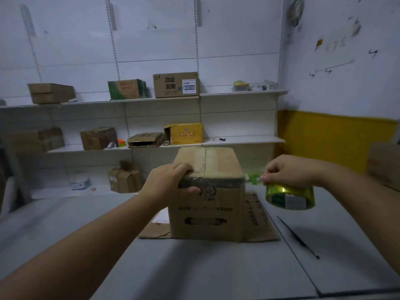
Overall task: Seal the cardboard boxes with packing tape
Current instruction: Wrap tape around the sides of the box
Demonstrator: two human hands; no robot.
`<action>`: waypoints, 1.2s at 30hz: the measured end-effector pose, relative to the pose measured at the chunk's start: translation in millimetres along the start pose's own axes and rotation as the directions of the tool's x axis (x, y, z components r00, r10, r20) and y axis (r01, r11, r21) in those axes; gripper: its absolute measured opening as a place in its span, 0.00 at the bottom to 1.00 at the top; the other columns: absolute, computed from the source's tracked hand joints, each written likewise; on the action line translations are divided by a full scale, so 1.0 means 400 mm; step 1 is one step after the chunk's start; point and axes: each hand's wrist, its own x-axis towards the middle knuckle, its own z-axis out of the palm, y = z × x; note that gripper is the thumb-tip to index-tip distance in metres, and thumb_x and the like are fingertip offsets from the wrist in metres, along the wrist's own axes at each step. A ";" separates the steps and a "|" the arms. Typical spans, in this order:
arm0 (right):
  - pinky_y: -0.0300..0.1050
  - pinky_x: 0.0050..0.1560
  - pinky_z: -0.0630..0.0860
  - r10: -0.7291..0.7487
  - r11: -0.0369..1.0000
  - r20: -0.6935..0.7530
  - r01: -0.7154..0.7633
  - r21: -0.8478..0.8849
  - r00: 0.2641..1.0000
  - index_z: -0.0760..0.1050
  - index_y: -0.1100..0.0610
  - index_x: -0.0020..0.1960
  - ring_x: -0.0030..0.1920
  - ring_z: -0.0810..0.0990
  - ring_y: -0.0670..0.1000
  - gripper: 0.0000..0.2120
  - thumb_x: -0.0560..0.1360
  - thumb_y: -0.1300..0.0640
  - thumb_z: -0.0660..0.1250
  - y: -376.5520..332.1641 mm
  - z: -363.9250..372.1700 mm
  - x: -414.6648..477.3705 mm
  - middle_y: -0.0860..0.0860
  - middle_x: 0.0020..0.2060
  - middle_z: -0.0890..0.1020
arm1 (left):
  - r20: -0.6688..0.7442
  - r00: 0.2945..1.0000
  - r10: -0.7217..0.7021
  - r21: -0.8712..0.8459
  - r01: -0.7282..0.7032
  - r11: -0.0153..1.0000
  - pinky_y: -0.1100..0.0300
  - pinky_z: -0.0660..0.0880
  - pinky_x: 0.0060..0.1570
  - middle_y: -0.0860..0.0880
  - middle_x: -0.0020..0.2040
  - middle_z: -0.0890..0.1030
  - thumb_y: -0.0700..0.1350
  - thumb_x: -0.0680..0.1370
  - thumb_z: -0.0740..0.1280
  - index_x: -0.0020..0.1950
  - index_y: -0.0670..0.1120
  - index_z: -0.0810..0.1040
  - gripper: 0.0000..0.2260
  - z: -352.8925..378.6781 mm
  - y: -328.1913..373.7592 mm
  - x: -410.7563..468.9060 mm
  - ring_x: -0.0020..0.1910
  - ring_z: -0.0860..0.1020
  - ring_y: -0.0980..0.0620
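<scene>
Two hands are working beside the box (207, 191): the left hand (168, 182) is clamping its near top edge, while the right hand (290, 169) is pinching the tape roll (290, 197) just off its right side.

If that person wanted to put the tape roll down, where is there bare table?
The widest bare patch of table lies left of the cardboard box, under the left hand. The near edge in front of the box is bare too. Right of the box is tighter: flattened cardboard, a thin dark tool, and the right hand holding the tape roll.
</scene>
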 end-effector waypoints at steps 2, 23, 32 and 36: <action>0.37 0.39 0.72 -0.018 1.000 -0.029 0.018 0.014 0.999 0.79 0.47 0.44 0.42 0.78 0.46 0.10 0.78 0.46 0.61 -0.002 -0.001 0.024 0.47 0.42 0.81 | -0.022 0.999 0.026 0.036 -0.025 0.999 0.56 0.75 0.48 0.51 0.57 0.79 0.67 0.70 0.63 0.65 0.51 0.71 0.29 0.012 -0.004 0.000 0.52 0.78 0.51; 0.42 0.35 0.69 -0.128 0.982 -0.392 0.060 -0.181 0.911 0.73 0.49 0.57 0.40 0.74 0.46 0.14 0.81 0.47 0.51 -0.033 0.135 0.144 0.49 0.44 0.78 | 0.167 0.985 0.052 0.170 -0.081 0.982 0.47 0.63 0.68 0.47 0.73 0.66 0.64 0.75 0.35 0.74 0.53 0.60 0.33 0.042 0.206 0.128 0.71 0.65 0.44; 0.46 0.59 0.72 -0.106 0.936 -0.746 0.319 0.147 0.657 0.71 0.55 0.68 0.60 0.76 0.52 0.19 0.82 0.51 0.52 -0.077 0.183 0.146 0.53 0.62 0.77 | -0.040 0.999 -0.014 0.042 0.015 0.999 0.56 0.76 0.39 0.50 0.49 0.83 0.55 0.79 0.50 0.53 0.50 0.79 0.19 0.067 0.223 0.145 0.45 0.81 0.49; 0.46 0.52 0.73 -0.269 0.941 -0.644 0.338 -0.017 0.716 0.74 0.52 0.64 0.57 0.75 0.51 0.25 0.81 0.42 0.45 -0.123 0.204 0.170 0.51 0.58 0.79 | -0.230 0.903 -0.364 -0.640 0.141 0.755 0.53 0.77 0.48 0.54 0.50 0.79 0.43 0.78 0.59 0.56 0.50 0.78 0.11 0.010 0.154 0.070 0.49 0.79 0.52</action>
